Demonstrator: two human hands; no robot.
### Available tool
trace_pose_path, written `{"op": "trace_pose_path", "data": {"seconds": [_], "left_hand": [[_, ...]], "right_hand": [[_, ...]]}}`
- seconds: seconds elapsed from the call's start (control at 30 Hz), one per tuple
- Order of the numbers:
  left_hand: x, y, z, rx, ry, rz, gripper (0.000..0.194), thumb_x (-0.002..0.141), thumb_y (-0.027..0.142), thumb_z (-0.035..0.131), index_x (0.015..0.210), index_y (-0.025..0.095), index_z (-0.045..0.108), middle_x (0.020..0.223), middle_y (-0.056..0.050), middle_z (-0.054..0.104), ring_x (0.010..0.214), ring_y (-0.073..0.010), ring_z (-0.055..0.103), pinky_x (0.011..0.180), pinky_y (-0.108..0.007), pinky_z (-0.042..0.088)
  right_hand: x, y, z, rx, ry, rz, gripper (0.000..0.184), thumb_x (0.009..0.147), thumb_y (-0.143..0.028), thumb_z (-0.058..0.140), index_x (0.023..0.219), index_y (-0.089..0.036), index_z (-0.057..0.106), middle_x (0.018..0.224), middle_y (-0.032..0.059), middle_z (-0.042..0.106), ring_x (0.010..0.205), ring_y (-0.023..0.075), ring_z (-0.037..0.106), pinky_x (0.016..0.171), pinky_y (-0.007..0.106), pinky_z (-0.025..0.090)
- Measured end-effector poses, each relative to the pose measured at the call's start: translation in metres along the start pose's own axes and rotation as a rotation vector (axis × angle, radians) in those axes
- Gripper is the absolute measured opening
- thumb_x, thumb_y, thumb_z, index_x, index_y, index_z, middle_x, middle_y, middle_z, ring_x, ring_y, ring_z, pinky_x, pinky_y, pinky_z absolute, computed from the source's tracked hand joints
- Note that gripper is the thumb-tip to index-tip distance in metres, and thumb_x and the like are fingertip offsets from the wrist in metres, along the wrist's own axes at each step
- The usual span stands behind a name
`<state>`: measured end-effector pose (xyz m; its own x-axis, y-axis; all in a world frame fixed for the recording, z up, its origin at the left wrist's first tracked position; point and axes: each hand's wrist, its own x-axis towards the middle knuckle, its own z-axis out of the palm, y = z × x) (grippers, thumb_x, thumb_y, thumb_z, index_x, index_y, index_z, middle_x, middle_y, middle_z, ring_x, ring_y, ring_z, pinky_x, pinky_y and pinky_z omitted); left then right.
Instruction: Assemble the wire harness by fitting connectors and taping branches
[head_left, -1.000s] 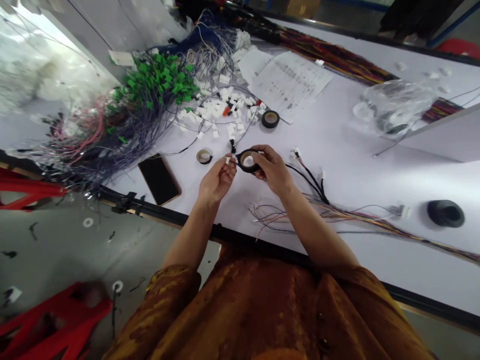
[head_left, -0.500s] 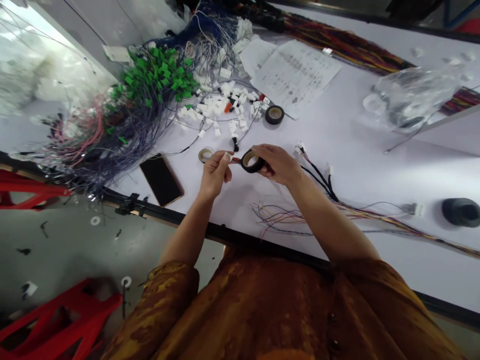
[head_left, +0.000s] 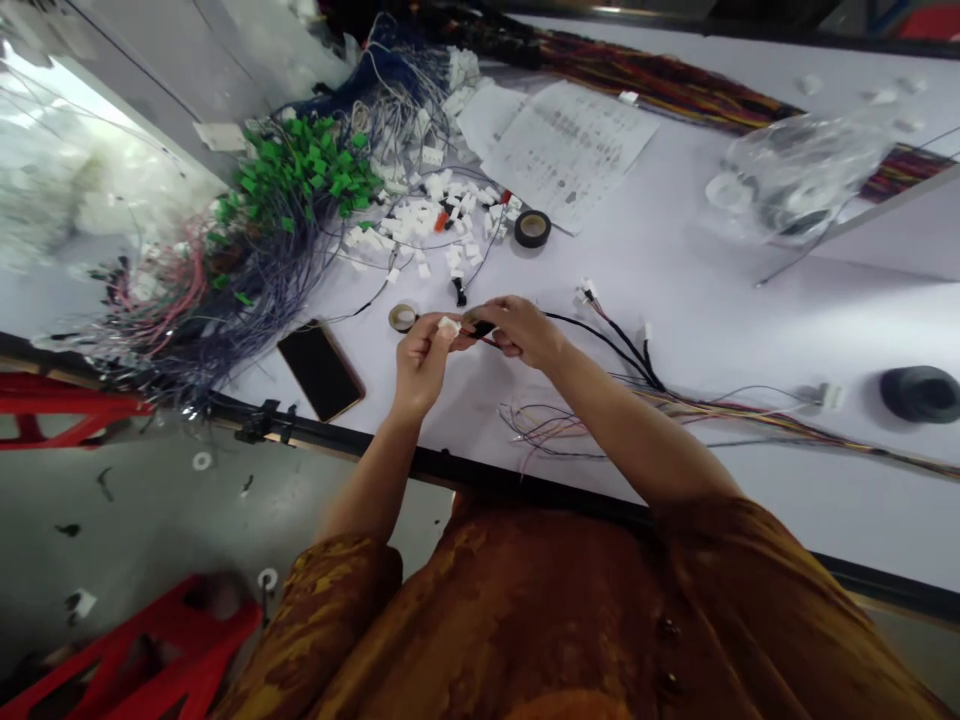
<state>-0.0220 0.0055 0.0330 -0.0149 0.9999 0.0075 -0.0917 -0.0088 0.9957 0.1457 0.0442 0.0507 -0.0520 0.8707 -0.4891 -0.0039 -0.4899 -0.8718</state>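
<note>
Clamping white connector (head_left: 448, 325) in left grip (head_left: 424, 360) | clamping black wire (head_left: 480, 329) in right grip (head_left: 521, 330) | holding both close together above white surface (head_left: 675, 250) | keeping left grip just beside small tape roll (head_left: 403, 318)

White workbench (head_left: 712, 300) with black edge rail (head_left: 525, 485) over scuffed grey concrete floor (head_left: 150, 520). Red plastic stool (head_left: 172, 640) lower left, second red frame (head_left: 60, 405) by the bench edge. Pale wall panel (head_left: 187, 60) upper left, bright light beside it.
</note>
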Motion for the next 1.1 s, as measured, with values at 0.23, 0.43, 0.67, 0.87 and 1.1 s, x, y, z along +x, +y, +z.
{"op": "trace_pose_path", "data": {"seconds": [0.23,0.43,0.67,0.87,1.1], "left_hand": [[0.009,-0.015,0.0,-0.117,0.069,-0.136,0.037,0.085,0.053,0.07,0.095,0.018,0.064,0.086,-0.004,0.075,0.041,-0.0046,0.057,0.039,-0.016,0.042],[-0.002,0.006,0.006,-0.049,-0.043,-0.066,0.033,0.088,0.052,0.068,0.099,0.021,0.063,0.087,-0.002,0.074,0.075,-0.0136,0.074,0.076,-0.027,0.061],[-0.006,-0.018,0.003,-0.209,0.076,-0.173,0.035,0.082,0.051,0.073,0.095,0.02,0.064,0.088,-0.003,0.075,0.076,-0.0112,0.073,0.074,-0.023,0.059],[-0.004,-0.023,0.012,0.039,-0.206,-0.204,0.034,0.079,0.046,0.077,0.094,0.016,0.074,0.092,-0.007,0.075,0.072,-0.0107,0.067,0.062,-0.019,0.051],[-0.009,0.0,0.025,-0.112,-0.059,-0.252,0.036,0.087,0.051,0.068,0.09,0.016,0.07,0.088,-0.006,0.075,0.05,-0.0043,0.057,0.042,-0.015,0.039]], "right_hand": [[-0.073,0.059,-0.004,-0.441,0.012,-0.65,0.033,0.089,-0.028,0.055,0.121,-0.024,0.059,0.1,0.0075,0.062,0.081,0.0176,0.059,0.072,0.033,0.055],[-0.047,0.036,-0.002,-0.084,0.161,-0.319,0.035,0.086,-0.038,0.066,0.115,-0.022,0.054,0.089,0.0025,0.06,0.056,0.0094,0.049,0.044,0.023,0.042],[-0.029,0.038,-0.021,0.465,0.134,0.001,0.03,0.079,-0.018,0.056,0.109,-0.021,0.057,0.073,-0.0045,0.061,0.043,0.0057,0.044,0.04,0.02,0.041],[-0.051,0.065,-0.026,0.383,0.099,-0.154,0.037,0.078,-0.026,0.058,0.115,-0.022,0.052,0.074,-0.0055,0.059,0.048,0.0078,0.05,0.043,0.021,0.041],[-0.099,0.084,-0.013,-0.498,0.05,-0.682,0.039,0.089,-0.027,0.055,0.128,-0.025,0.059,0.103,0.0083,0.061,0.084,0.0197,0.061,0.077,0.036,0.055]]}}
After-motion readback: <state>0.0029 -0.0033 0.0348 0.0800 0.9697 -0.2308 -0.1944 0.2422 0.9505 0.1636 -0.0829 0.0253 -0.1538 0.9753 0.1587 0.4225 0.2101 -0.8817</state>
